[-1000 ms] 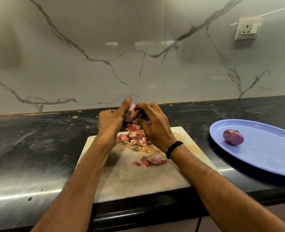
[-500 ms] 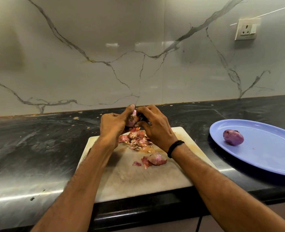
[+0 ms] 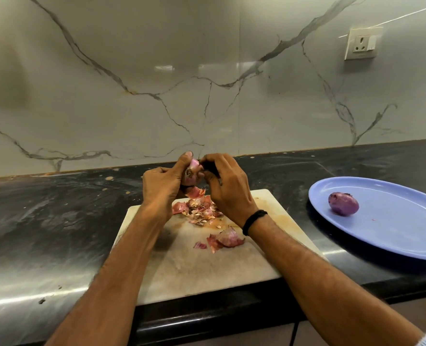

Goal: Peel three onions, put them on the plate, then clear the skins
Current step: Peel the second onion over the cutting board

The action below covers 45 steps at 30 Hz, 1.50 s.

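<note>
Lifted a touch since half a second back, root end now toward the camera: red onion (image 3: pixel 191 172), gripped in left hand (image 3: pixel 162 188), thumb curled over its top. Pinching its 3 o'clock side, right hand (image 3: pixel 228 193), fingers curled. Straight below, loose skins (image 3: pixel 202 208) on cutting board (image 3: pixel 194 270). At 3 o'clock from there, peeled onion (image 3: pixel 343 203) on blue plate (image 3: pixel 394 233).

Near half of the cutting board (image 3: pixel 194 270) is open, just a bigger scrap (image 3: pixel 228 239) lying mid-board. The far end's crowded: skins (image 3: pixel 202 208) piled there, with the left hand (image 3: pixel 162 188) and right hand (image 3: pixel 229 193) right above them gripping an onion (image 3: pixel 190 173). The counter (image 3: pixel 57 221) on the left is wide open, and the plate (image 3: pixel 394 233) sits off to the right.
</note>
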Motion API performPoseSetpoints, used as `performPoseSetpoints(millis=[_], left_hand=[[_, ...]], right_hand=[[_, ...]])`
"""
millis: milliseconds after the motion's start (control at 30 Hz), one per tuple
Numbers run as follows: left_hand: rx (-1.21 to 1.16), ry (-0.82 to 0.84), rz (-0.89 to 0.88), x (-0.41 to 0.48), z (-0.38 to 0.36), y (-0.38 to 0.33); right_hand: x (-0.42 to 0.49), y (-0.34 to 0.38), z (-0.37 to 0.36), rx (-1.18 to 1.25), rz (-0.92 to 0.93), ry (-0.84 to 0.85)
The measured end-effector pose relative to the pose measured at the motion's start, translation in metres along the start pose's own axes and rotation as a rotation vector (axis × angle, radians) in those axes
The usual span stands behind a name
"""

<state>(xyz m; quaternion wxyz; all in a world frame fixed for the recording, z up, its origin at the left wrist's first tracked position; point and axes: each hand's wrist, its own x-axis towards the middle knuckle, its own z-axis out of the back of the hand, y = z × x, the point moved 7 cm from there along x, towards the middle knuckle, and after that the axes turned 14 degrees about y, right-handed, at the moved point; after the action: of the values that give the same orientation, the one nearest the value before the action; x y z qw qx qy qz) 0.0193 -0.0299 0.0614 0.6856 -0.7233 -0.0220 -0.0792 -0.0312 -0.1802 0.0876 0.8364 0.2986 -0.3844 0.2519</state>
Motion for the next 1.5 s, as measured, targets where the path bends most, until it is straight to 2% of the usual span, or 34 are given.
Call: performPoseSetpoints(millis=[400, 867, 1067, 1333, 1500], left_hand=[[0.03, 0.053, 0.01, -0.001, -0.005, 0.0], [-0.111, -0.03, 0.03, -0.002, 0.002, -0.002], [-0.084, 0.01, 0.022, -0.001, -0.002, -0.001], [-0.067, 0.087, -0.014, -0.002, -0.009, -0.005], [-0.075, 0.091, 0.0, -0.006, -0.011, -0.007]], right_hand=[[-0.001, 0.0, 0.005, -0.073, 0.002, -0.06], [-0.001, -0.001, -0.001, -0.034, -0.04, 0.011], [0.0, -0.003, -0.011, 0.055, -0.052, 0.113], [0.0, -0.004, -0.008, 0.046, -0.036, 0.07], [0.0, -0.001, -0.009, -0.037, -0.014, 0.098]])
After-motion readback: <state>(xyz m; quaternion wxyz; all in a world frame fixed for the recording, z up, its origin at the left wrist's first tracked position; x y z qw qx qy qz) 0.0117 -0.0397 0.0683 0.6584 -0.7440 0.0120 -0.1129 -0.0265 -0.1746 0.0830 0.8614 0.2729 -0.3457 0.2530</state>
